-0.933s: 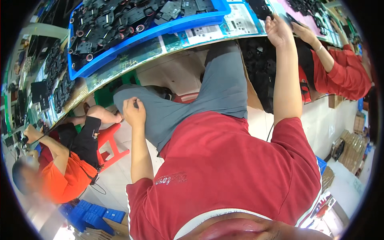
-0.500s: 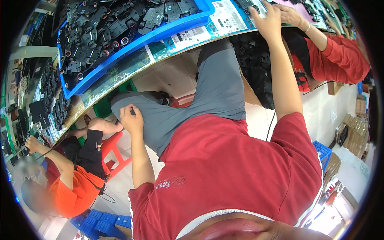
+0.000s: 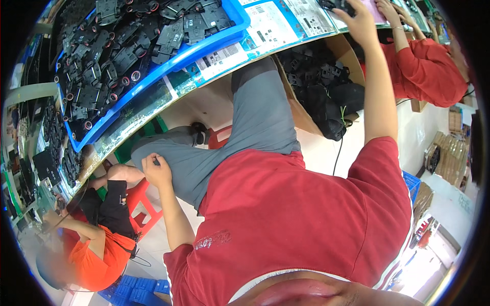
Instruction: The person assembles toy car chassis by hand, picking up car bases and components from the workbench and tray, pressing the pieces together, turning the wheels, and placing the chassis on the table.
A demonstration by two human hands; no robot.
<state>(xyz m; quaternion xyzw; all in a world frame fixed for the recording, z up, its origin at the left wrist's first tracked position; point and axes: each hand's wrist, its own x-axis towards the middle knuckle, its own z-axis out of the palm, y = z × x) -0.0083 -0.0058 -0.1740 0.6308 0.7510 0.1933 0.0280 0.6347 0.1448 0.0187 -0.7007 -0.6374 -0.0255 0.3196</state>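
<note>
At the top right of the head view, my right hand (image 3: 361, 24) reaches over the table edge. Its fingers are curled round a black toy car chassis (image 3: 347, 7), partly cut off by the picture's rim. My left hand (image 3: 158, 172) rests by my left thigh, fingers curled inward; a small dark spot shows between them, too small to name. A blue tray (image 3: 120, 108) on the table at the left is heaped with black toy car chassis (image 3: 171, 38), several with red-ringed wheels.
Printed sheets (image 3: 270, 23) lie under the table's cover. An open cardboard box (image 3: 301, 115) of black parts stands below the table, right of my legs. A co-worker in red (image 3: 426, 71) sits at the right, another in orange (image 3: 99, 260) at the left, near a red stool (image 3: 145, 206).
My right hand has moved right along the table with the black chassis. The co-worker's hand at the right has drawn away from mine. My view has shifted slightly; my left hand stays by my thigh.
</note>
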